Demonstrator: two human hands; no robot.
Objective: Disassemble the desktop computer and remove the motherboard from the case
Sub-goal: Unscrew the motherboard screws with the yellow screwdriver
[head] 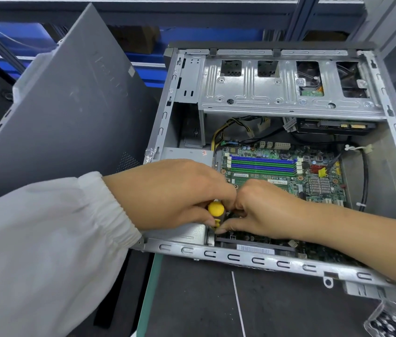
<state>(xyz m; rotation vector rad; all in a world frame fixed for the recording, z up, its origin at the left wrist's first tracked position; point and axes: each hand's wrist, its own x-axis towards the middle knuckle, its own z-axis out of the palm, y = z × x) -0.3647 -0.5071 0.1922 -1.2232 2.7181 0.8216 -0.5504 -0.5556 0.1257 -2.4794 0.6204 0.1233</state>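
Head view: nearest, the screwdriver [216, 210] is gripped by the left hand [172, 193], its yellow cap up and its shaft pointed straight down into the case [240, 257]. It is steadied lower down by the right hand [262, 210], fingers pinched around it (the tip is hidden). The motherboard [289, 176] is seen flat on the case floor, directly beneath and beyond both hands. Farther back, the drive cage [289, 93] is seen.

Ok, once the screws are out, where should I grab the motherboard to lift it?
Probably take the motherboard by its bare far-right edge, coming from above. The drive cage overhangs the back, and the left hand, right hand and screwdriver crowd the near-left corner.
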